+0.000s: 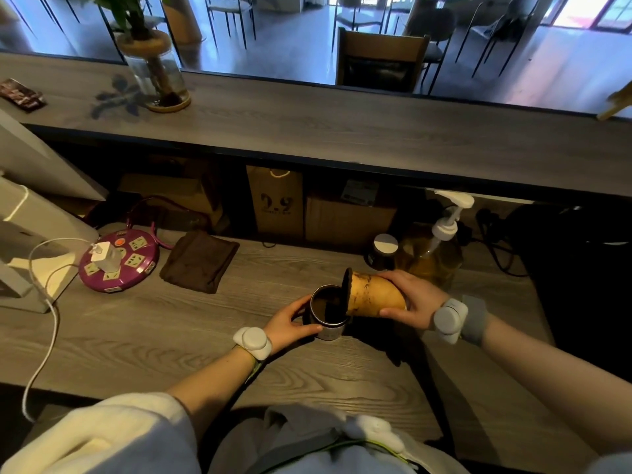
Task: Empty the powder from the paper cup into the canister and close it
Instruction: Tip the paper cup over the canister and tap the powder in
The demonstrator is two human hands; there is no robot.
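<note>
Brown cloth (200, 261) beside purple power strip (119, 260), pump bottle (433, 250) right

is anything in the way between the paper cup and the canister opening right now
Nothing visible. The right hand holds the paper cup tipped on its side, its rim right at the open mouth of the canister, which the left hand steadies. No lid is on it.

Wooden counter (342, 131) overlooks sunlit room with chairs (379, 59).
</note>
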